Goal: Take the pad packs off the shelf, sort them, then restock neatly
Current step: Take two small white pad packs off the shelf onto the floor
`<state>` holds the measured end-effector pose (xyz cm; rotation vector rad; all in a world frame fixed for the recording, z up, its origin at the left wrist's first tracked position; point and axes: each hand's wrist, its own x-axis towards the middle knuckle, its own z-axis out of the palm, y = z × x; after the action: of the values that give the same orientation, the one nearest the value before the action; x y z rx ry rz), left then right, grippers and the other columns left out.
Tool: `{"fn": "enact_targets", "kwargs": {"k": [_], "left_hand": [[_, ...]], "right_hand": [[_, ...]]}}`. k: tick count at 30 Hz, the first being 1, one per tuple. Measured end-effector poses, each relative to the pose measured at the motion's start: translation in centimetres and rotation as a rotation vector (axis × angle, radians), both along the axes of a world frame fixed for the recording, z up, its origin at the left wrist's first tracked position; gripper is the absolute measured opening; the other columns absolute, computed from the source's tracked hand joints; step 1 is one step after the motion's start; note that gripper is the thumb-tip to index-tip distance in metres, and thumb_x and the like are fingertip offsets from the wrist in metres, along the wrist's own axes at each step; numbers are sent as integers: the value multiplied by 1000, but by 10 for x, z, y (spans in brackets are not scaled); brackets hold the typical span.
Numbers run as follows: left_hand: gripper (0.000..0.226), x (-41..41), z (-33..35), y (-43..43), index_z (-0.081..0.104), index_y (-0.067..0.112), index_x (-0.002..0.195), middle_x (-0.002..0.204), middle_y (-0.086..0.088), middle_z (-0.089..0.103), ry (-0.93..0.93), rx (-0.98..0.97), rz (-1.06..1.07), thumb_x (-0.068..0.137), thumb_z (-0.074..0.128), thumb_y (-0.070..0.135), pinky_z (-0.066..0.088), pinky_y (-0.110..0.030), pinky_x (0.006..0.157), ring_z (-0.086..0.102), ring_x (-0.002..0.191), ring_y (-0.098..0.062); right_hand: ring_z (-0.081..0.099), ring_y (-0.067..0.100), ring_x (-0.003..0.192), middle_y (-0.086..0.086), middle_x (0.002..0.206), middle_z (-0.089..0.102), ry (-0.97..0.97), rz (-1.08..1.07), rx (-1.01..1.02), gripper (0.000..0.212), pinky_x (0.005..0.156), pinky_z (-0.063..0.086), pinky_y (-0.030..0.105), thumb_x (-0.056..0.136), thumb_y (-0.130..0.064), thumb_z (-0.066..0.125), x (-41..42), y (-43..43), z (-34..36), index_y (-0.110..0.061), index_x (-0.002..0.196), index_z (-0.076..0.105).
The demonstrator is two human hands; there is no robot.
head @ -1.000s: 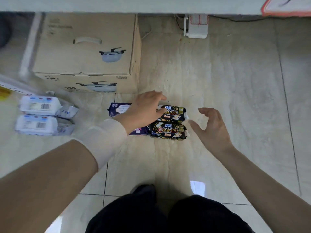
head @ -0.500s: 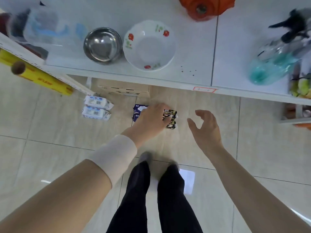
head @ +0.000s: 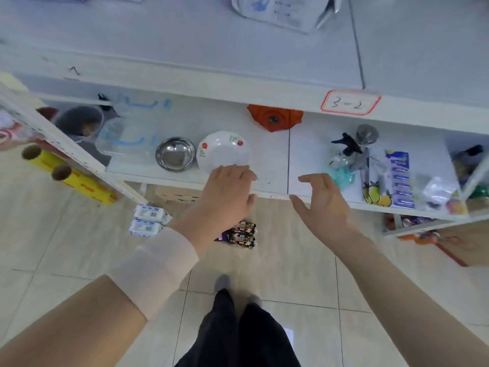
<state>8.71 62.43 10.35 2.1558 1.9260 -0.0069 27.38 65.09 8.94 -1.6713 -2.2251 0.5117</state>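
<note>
While I stand at the shelf (head: 270,154), my left hand (head: 227,197) and right hand (head: 325,205) hold nothing.
Both hang loose-fingered before its front edge; past them, on the floor (head: 291,260) near that edge, dark pad packs (head: 242,233) lie side by side, white packs (head: 148,221) to their left.

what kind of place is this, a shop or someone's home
Most likely a small shop: white shelving with a handwritten 3-2 label, mixed housewares such as a flowered bowl, and pad packs on the floor.
</note>
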Motion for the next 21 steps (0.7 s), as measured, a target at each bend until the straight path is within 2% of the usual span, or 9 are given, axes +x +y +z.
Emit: {"fn": "enact_targets", "kwargs": {"k": [2,5,10,12,16,21], "left_hand": [[46,-4,23,4,32,21,140,151,-1,26,28,32,-53,97,38,35,11,-36,115,24,138,-20],[46,-9,55,10,30,21,140,152,0,24,24,102,-125,97,36,35,9,-33,114,21,139,-18],[46,-23,94,32,29,21,141,152,2,24,-11,214,-181,98,35,35,6,-30,114,21,139,-16],[46,-30,103,43,33,19,140,151,1,28,-32,268,-178,97,38,34,8,-30,113,24,139,-17],[43,-40,118,63,43,15,135,146,-1,38,-94,337,-143,94,47,30,15,-29,111,34,134,-19],[44,-52,128,91,37,21,137,147,4,34,-72,360,-105,95,43,34,17,-27,108,34,133,-16]], "right_hand": [[50,32,111,15,119,53,-90,30,77,39,86,44,41,86,-22,63,1,3,23,-6,120,54],[59,40,94,18,104,60,-177,39,198,38,72,50,43,75,-16,75,-2,9,54,-2,108,62],[64,39,78,18,90,64,-204,-25,333,41,59,53,42,60,-11,84,-13,28,93,-1,95,65],[64,39,82,19,94,64,-184,-53,356,40,61,52,41,64,-11,82,-18,35,104,0,98,65],[54,34,106,14,114,57,-131,-120,304,37,75,46,37,83,-21,66,-26,45,117,-6,116,58],[50,27,112,8,122,51,-43,-167,252,39,78,41,33,88,-27,59,-32,70,134,-12,123,52]]}}
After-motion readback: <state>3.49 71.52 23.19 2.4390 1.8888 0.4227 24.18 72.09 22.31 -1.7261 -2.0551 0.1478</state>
